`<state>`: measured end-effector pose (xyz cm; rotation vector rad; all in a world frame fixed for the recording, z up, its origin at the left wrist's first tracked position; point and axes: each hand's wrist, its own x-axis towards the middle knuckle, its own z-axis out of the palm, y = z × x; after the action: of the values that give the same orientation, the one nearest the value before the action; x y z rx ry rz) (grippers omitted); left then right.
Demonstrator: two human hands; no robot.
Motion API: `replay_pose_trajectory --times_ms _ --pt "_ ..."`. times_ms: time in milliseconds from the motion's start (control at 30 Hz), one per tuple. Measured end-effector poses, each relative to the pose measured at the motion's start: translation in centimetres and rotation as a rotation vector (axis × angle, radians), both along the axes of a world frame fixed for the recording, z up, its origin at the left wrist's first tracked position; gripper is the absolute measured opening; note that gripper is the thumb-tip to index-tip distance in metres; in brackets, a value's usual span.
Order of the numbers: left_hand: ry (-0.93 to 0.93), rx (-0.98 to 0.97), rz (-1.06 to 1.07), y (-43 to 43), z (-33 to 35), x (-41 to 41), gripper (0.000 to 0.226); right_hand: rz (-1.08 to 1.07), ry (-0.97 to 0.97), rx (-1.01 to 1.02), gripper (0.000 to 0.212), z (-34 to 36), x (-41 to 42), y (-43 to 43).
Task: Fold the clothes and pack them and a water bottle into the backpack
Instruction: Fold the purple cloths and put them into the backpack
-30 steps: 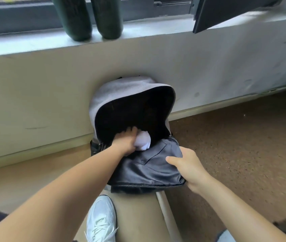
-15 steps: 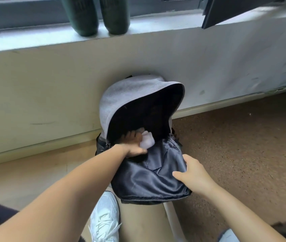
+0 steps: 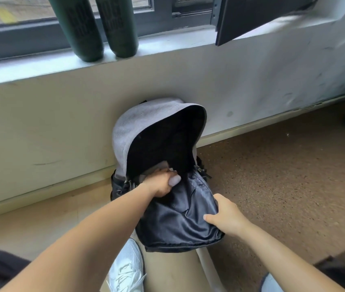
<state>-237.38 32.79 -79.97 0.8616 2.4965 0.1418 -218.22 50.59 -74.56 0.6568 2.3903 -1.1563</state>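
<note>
Here, the backpack [image 3: 163, 133] stood upright against the wall [image 3: 41, 123] at the floor's [image 3: 272, 186] far edge, long axis vertical, mouth gaping toward the person. The left hand [image 3: 161, 184] curled at that mouth around a pale cloth [image 3: 174, 180], mostly hidden; the right hand [image 3: 226, 216] gripped the backpack's front panel, fingertips tucked out of sight.

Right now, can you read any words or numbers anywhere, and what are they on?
Nothing can be quoted.
Two tall dark green bottles on the white windowsill: dark lettering down each side, too blurred to read.
White sneaker: grey marks, maybe letters, unreadable.
Grey and black fabric backpack, and the pale cloth the left hand grips: no writing visible.
</note>
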Motion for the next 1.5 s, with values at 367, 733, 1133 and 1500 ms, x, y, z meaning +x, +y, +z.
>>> replay_pose_trajectory --times_ms 367,733,1133,1500 --pt "0.011 -0.101 -0.225 4.0 8.5 2.8 0.034 0.134 -0.035 0.178 0.076 9.3 1.7 3.8" --pt "-0.104 0.363 -0.412 17.0 22.2 11.9 0.019 -0.172 0.43 0.409 0.033 23.9 10.6 14.4" --pt "-0.159 0.89 -0.231 33.5 29.5 21.5 0.052 -0.776 0.758 0.989 0.036 25.2 18.9 25.6" --pt "-0.276 1.146 0.199 39.6 31.2 19.5 0.027 -0.812 0.679 0.963 0.073 24.7 18.5 26.4"
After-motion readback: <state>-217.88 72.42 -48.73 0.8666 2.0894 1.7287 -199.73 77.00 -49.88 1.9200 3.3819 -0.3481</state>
